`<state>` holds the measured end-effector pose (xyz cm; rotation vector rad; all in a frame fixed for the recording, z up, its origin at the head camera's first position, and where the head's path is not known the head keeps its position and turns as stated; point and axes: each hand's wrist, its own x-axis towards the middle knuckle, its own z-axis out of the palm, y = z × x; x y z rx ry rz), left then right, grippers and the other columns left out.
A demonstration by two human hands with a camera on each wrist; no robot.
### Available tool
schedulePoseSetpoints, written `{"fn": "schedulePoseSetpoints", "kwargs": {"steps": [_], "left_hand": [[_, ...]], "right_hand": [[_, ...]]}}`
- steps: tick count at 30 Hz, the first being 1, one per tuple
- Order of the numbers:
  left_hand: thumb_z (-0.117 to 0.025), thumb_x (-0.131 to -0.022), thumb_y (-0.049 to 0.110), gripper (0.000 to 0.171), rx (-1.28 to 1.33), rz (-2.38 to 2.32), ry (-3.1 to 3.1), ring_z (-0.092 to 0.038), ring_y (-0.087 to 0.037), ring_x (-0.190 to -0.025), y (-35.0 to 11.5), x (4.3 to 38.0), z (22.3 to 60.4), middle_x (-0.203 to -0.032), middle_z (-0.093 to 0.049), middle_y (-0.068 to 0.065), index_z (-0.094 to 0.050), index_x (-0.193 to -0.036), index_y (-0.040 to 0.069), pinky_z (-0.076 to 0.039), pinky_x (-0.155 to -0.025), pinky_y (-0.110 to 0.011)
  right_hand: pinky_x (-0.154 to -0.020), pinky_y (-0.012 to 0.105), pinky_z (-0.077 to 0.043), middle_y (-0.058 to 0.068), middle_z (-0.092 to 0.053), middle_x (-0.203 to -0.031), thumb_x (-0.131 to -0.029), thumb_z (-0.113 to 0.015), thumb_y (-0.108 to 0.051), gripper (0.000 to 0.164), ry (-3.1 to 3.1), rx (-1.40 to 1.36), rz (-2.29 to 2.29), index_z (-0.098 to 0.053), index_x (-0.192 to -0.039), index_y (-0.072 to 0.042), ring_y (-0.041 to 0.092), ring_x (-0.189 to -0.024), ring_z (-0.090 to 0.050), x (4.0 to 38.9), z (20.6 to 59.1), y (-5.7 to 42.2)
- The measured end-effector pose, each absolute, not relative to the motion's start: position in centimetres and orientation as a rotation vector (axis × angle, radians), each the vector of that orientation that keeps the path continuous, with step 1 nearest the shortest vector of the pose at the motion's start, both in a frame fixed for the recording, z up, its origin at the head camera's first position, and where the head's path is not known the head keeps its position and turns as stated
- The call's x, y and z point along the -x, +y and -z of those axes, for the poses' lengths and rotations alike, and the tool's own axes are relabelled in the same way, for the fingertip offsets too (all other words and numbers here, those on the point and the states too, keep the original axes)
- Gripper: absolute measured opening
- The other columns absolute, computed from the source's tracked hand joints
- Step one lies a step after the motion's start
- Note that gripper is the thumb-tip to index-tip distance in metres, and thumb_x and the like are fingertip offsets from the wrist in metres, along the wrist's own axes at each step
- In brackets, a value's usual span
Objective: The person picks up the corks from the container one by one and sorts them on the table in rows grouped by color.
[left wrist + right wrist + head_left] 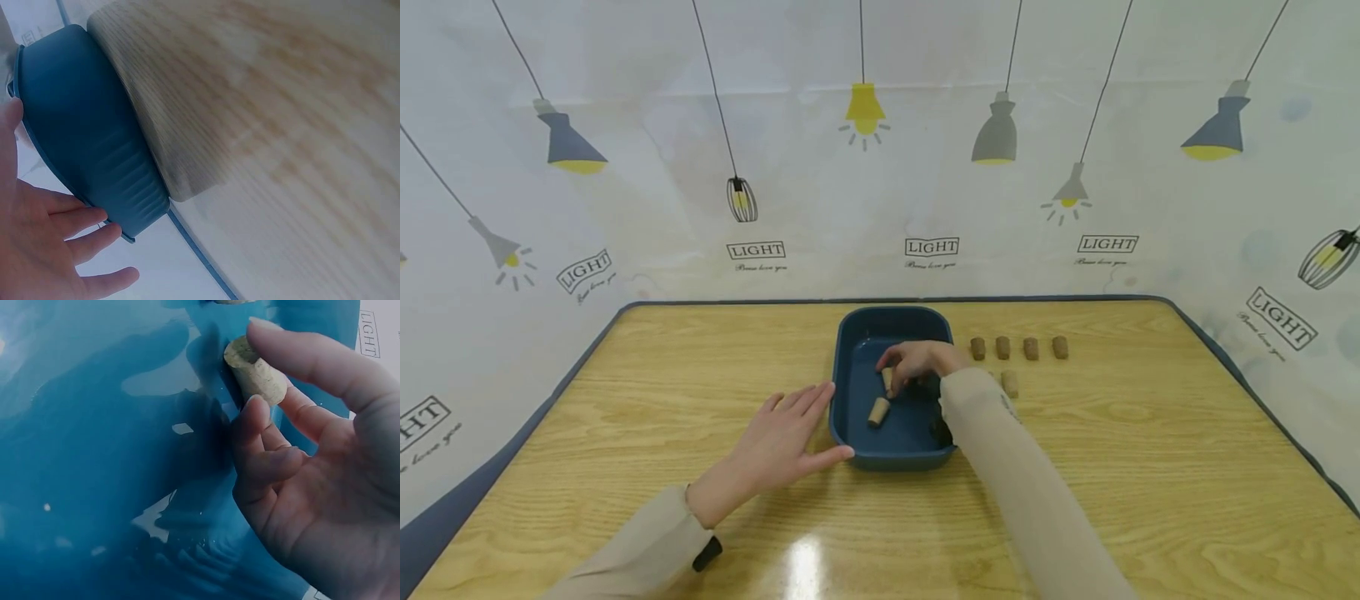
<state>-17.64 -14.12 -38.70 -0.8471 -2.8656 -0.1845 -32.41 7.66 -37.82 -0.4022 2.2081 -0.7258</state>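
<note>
A deep blue plastic tub stands on the wooden table, and two light cork stoppers are visible inside it. My right hand reaches over the tub's right side and pinches one cork stopper between thumb and fingers. The other cork stopper lies on the tub floor, nearer the front. With fingers spread and straight, my left hand touches the tub's left rim; in the left wrist view its fingertips meet the rim. The right forearm hides part of the tub's right wall.
Right of the tub, several darker brown corks stand in a row on the table. In front of them is a lighter cork, with another partly hidden by the right sleeve. A lamp-printed backdrop surrounds the table's back and sides.
</note>
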Motion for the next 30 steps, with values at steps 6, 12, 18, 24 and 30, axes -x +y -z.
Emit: {"fn": "schedulePoseSetpoints", "kwargs": {"steps": [6, 12, 18, 24, 30], "left_hand": [[-0.031, -0.079, 0.071, 0.088, 0.847, 0.182, -2.866, -0.035, -0.026, -0.121, -14.1, 17.6, 38.8, -0.136, -0.035, -0.009, -0.032, -0.137, 0.005, -0.027, -0.092, -0.052], [-0.031, -0.078, 0.071, 0.089, 0.841, 0.178, -2.866, -0.035, -0.026, -0.121, -14.1, 17.6, 38.9, -0.136, -0.035, -0.009, -0.031, -0.137, 0.005, -0.027, -0.093, -0.052], [-0.031, -0.078, 0.071, 0.089, 0.842, 0.174, -2.860, -0.035, -0.026, -0.121, -14.1, 17.6, 38.8, -0.136, -0.035, -0.009, -0.032, -0.137, 0.004, -0.027, -0.092, -0.052], [-0.031, -0.078, 0.071, 0.089, 0.840, 0.173, -2.865, -0.035, -0.026, -0.120, -14.0, 17.6, 38.7, -0.136, -0.036, -0.009, -0.032, -0.137, 0.005, -0.027, -0.092, -0.052], [-0.031, -0.078, 0.071, 0.089, 0.833, 0.176, -2.883, -0.035, -0.026, -0.121, -14.0, 17.6, 38.7, -0.136, -0.035, -0.009, -0.032, -0.137, 0.005, -0.027, -0.092, -0.052]], "right_hand": [[-0.064, 0.029, -0.042, 0.002, -0.051, -0.103, -0.075, -0.067, -0.009, 0.044, 2.232, 0.411, 0.740, -0.053, -0.116, -0.012, 0.018, -0.086, -0.050, 32.4, 37.8, 7.6], [-0.061, 0.029, -0.043, 0.006, -0.055, -0.093, -0.076, -0.065, -0.008, 0.039, 2.243, 0.486, 0.756, -0.054, -0.114, -0.011, 0.018, -0.080, -0.051, 32.5, 36.8, 7.7], [-0.057, 0.029, -0.038, 0.005, -0.054, -0.096, -0.078, -0.063, -0.010, 0.041, 2.287, 0.603, 0.762, -0.053, -0.117, -0.008, 0.018, -0.076, -0.051, 32.8, 34.8, 8.0], [-0.051, 0.025, -0.034, 0.009, -0.054, -0.103, -0.078, -0.062, -0.008, 0.044, 2.290, 0.632, 0.804, -0.049, -0.120, -0.004, 0.018, -0.074, -0.051, 33.1, 32.6, 8.7], [-0.051, 0.027, -0.035, 0.010, -0.052, -0.106, -0.080, -0.061, -0.010, 0.044, 2.302, 0.699, 0.751, -0.047, -0.121, -0.006, 0.017, -0.069, -0.049, 32.8, 31.2, 10.0]]}}
